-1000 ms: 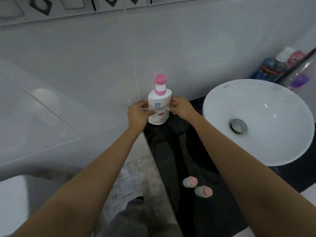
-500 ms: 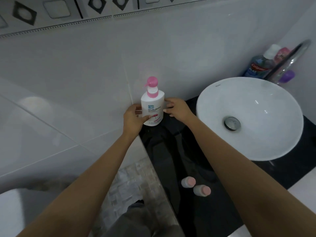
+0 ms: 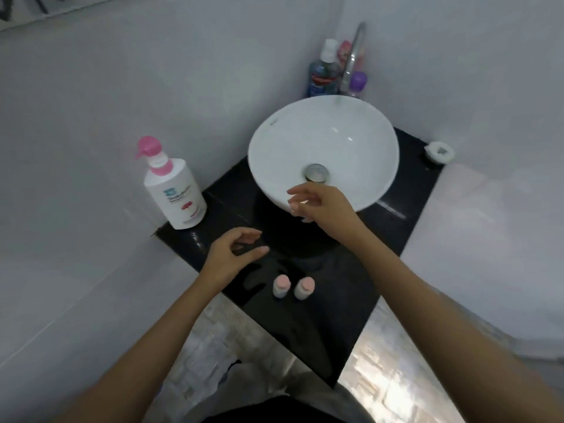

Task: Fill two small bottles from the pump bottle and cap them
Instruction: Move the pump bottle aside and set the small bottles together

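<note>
The black desk point(image 3: 351, 288) fills the corner between the white walls, and the white basin point(image 3: 323, 148) sits on its far half, just past the fingers point(image 3: 294, 196) of the right hand point(image 3: 323, 209). The pump bottle point(image 3: 174, 193) stands upright on the desk's far left corner, against the wall; its long axis is vertical, its pink pump head is on top with the nozzle aimed left, and it is up and to the left of the left hand's fingers point(image 3: 253, 236), clear of them. The left hand point(image 3: 227, 257) hovers over the desk with fingers loosely spread and slightly curled, pointing right, holding nothing and touching nothing. The right hand hangs in front of the basin's near rim, fingers also loose and parted, pointing left, empty. Two small bottles point(image 3: 293, 286) with pink caps stand side by side near the desk's front edge, upright, caps up, just beside each other, below and between both sets of fingers, nearer the left hand. Other bottles cluster by the tap point(image 3: 354, 56) behind the basin.
</note>
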`<state>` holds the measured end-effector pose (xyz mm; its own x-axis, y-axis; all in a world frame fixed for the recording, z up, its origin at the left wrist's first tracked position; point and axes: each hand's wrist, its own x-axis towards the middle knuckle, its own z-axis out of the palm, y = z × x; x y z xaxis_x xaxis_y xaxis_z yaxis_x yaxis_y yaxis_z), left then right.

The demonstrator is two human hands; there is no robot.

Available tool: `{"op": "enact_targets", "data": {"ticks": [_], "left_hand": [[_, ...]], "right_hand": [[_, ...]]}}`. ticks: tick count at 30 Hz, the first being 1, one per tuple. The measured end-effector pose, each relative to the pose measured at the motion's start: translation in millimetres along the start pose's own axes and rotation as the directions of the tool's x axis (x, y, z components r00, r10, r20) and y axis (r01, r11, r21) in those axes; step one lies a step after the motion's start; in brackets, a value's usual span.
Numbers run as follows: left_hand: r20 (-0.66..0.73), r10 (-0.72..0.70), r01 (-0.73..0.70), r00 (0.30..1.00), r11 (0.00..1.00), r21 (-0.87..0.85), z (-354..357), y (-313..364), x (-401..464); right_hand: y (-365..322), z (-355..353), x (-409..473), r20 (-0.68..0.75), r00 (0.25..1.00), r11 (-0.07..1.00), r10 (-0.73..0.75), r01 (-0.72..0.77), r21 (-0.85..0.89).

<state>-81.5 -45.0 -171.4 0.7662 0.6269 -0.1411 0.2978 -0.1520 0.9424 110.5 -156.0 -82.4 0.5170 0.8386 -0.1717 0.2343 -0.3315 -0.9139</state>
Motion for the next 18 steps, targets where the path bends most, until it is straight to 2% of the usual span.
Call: {"op": "enact_targets", "data": {"ticks": [3, 6, 9, 18], "left_hand": [[0.236, 0.006, -0.035, 0.972, 0.992, 0.121, 11, 3, -5], [0.35, -0.015, -0.064, 0.937, 0.975, 0.211, 22, -5, -12], [0.355, -0.042, -0.038, 0.934, 0.976, 0.215, 29, -14, -19], [0.219, 0.02, -0.068, 0.976, 0.974, 0.214, 48, -28, -28]], "right_hand": [[32, -8, -41, -0.038, 0.999, 0.994, 0.039, -0.042, -0.096], [68, 4, -75, -0.012, 0.994, 0.975, 0.111, -0.112, -0.191], [97, 24, -97, -0.008, 0.984, 0.951, 0.179, -0.175, -0.255], [121, 63, -107, -0.204, 0.958, 0.932, 0.201, -0.251, -0.261]]}}
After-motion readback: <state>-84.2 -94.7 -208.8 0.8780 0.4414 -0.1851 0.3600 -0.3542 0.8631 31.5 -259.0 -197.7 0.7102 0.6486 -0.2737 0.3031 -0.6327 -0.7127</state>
